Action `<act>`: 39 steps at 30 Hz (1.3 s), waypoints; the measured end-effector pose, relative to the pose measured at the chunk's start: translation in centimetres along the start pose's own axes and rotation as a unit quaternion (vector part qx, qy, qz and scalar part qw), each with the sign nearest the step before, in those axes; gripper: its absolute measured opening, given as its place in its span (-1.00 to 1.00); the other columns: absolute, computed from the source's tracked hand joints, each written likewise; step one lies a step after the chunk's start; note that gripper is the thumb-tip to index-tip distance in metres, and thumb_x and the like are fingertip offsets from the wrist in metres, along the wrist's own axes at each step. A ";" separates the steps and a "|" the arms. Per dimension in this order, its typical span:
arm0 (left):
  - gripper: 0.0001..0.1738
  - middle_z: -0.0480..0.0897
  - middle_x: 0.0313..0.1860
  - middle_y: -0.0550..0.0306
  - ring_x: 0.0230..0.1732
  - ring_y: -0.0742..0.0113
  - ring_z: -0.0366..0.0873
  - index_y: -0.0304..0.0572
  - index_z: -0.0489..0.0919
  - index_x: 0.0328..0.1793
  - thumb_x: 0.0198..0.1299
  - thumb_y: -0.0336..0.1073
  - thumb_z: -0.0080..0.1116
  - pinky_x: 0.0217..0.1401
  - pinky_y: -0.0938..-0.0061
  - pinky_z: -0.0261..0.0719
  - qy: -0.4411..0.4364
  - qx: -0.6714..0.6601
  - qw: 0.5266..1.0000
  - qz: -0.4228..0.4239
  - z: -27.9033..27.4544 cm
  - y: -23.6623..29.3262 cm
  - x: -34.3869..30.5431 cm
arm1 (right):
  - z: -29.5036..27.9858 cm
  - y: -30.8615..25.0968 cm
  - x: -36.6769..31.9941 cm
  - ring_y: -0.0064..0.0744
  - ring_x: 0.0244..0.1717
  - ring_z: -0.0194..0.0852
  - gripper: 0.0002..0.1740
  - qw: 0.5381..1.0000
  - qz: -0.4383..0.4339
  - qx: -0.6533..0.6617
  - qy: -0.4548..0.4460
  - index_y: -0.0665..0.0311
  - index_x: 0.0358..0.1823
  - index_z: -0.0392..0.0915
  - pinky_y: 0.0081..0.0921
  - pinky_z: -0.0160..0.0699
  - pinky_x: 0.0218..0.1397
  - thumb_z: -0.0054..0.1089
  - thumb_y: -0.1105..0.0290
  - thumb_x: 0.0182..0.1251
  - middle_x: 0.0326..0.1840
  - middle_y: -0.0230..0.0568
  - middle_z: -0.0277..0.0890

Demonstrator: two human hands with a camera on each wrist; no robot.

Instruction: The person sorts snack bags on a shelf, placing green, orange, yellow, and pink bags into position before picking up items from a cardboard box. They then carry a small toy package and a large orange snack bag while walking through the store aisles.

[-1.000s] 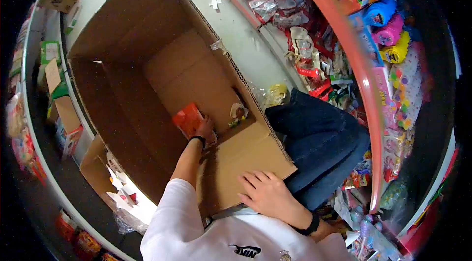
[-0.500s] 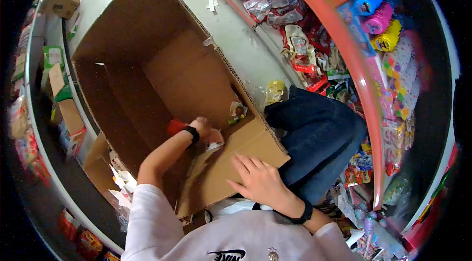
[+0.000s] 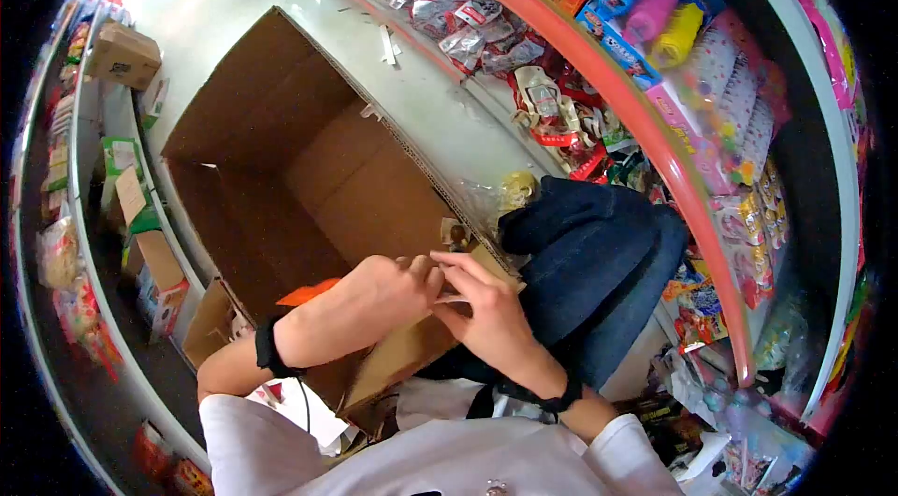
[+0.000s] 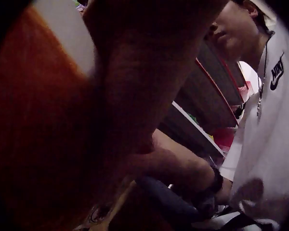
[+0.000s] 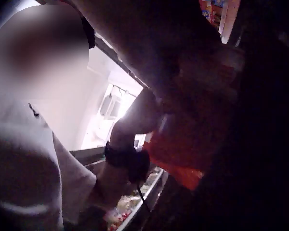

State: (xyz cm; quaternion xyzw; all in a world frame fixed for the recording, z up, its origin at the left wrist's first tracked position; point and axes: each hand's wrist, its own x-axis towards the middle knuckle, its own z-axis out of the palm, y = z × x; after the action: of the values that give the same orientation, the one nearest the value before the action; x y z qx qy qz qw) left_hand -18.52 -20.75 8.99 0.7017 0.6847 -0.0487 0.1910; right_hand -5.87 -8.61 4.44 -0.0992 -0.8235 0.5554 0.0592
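Both hands meet over the near end of a large open cardboard box [image 3: 271, 215] in the head view. My left hand [image 3: 360, 304] has its fingers curled round one end of an orange-red packet [image 3: 309, 292], whose body is mostly hidden beneath that hand and wrist. With thumb and fingers, my right hand [image 3: 496, 314] pinches the packet's pale edge close beside the left knuckles. The packet's orange and white surface [image 4: 29, 91] fills the left side of the left wrist view. A small brown-and-white packet [image 3: 455, 233] lies in the box's right corner.
Bent knees in dark jeans [image 3: 589, 262] are right of the box. Shelves with bagged snacks [image 3: 552, 113] and bright bottles [image 3: 650, 10] line the right side, behind an orange-red shelf edge [image 3: 645, 141]. Another shelf holds opened cartons [image 3: 154, 267] on the left.
My left hand has come up from the box floor with the orange-red packet, toward the body. My right hand has left the box flap and joined it at the packet.
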 end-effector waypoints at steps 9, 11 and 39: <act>-0.65 0.62 -0.29 0.05 -0.30 0.22 0.61 -0.29 0.53 -0.25 0.20 -0.08 0.12 -0.28 0.44 0.57 0.036 -0.505 0.861 -0.035 -3.7 -4.9 -1.1 | -3.0 0.4 -2.3 -0.22 -0.32 0.57 -0.77 0.994 -0.052 -0.082 0.049 0.34 -0.35 0.60 -0.49 0.51 -0.28 0.23 0.68 -0.12 -0.37 -0.12 0.55; -0.63 0.63 -0.34 0.07 -0.26 0.39 0.59 -0.31 0.53 -0.23 0.32 -0.10 -0.05 -0.15 0.49 0.55 0.146 -0.594 0.779 -0.134 -3.1 -8.8 -2.2 | -4.5 0.9 -3.0 -0.23 -0.29 0.57 -0.72 0.988 -0.074 -0.083 0.105 0.28 -0.27 0.60 -0.47 0.55 -0.25 0.27 0.64 -0.10 -0.27 -0.17 0.56; -0.63 0.53 0.04 0.13 -0.03 0.22 0.47 -0.04 0.38 0.21 0.29 -0.22 -0.11 -0.02 0.39 0.46 0.140 -0.895 0.167 -0.388 41.8 -7.4 15.6 | -11.7 9.1 -2.9 -0.19 0.31 0.14 -0.33 0.835 0.117 0.284 0.456 0.26 0.35 0.06 -0.10 0.17 0.31 0.12 0.28 0.28 0.32 -0.11 0.15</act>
State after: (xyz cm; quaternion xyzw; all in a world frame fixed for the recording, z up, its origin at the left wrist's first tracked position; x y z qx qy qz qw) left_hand -16.77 -20.09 -36.19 -0.3127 0.4569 0.6294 0.5452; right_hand 0.23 4.57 0.48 -0.4156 -0.4912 0.6599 0.3879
